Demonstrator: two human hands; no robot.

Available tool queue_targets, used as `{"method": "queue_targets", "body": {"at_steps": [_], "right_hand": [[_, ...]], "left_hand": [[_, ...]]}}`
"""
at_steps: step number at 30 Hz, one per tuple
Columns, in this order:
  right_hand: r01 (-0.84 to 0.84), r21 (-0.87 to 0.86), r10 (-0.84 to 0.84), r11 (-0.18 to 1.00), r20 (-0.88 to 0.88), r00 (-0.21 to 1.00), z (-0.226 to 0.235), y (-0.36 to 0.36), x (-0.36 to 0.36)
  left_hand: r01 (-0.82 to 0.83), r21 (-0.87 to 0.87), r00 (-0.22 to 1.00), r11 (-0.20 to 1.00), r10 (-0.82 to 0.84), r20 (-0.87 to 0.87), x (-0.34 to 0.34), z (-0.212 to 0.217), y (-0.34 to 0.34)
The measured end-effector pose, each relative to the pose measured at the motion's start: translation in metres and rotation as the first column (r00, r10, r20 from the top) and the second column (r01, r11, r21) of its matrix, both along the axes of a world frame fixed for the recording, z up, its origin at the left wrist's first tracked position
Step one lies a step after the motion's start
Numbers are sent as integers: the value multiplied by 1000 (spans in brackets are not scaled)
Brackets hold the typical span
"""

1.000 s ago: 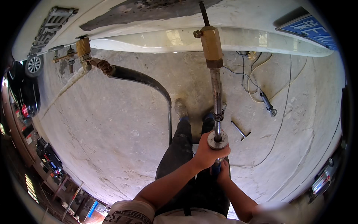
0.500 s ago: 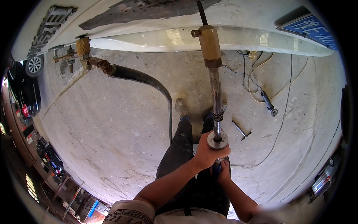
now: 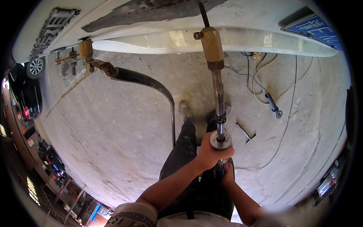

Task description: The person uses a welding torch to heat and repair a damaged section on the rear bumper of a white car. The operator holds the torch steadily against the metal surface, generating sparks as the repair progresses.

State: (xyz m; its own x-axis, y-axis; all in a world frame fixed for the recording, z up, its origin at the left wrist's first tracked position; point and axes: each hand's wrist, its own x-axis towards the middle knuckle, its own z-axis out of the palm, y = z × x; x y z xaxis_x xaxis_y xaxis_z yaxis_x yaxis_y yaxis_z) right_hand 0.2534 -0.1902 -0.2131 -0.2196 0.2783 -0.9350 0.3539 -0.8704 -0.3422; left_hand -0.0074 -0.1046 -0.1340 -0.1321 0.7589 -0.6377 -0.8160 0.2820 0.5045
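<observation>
I hold a long metal rod tool (image 3: 218, 94) upright against a white car body panel (image 3: 264, 38). A brass-coloured block (image 3: 211, 46) sits near its top, and a thin black tip (image 3: 204, 14) touches the panel. My left hand (image 3: 210, 153) grips the rod just under a round metal disc (image 3: 221, 142). My right hand (image 3: 228, 177) is closed around the blue lower handle (image 3: 220, 171), right below the left hand. A small spring (image 3: 220, 118) sits on the rod above the disc. My dark trousers and shoes (image 3: 185, 111) stand on the concrete floor below.
A thick black hose (image 3: 151, 81) with a brass fitting (image 3: 86, 49) curves from the panel at the left. On the concrete floor lie a T-shaped wrench (image 3: 245, 132) and a corded hand tool (image 3: 273, 106) with loose cables. Parked cars (image 3: 26, 90) line the left edge.
Almost nothing: the top of the rod tool has drifted very slightly left; both hands keep the same grip.
</observation>
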Motion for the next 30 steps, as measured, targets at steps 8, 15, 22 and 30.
{"method": "queue_targets", "body": {"at_steps": [8,15,22,30], "right_hand": [[77,-62,-81,995,-64,995,11,7,-12],[125,-122,-132,985,-49,990,11,3,-20],[-347,-583,46,735,-467,883,-11,35,13],[88,80,-87,993,-12,996,17,-4,-27]], "left_hand": [[10,-25,998,1000,-12,-62,11,-6,-12],[65,-41,994,997,-61,86,-24,4,11],[70,-18,991,997,-68,115,14,8,-12],[73,-41,997,996,-73,-14,1,-3,-19]]}}
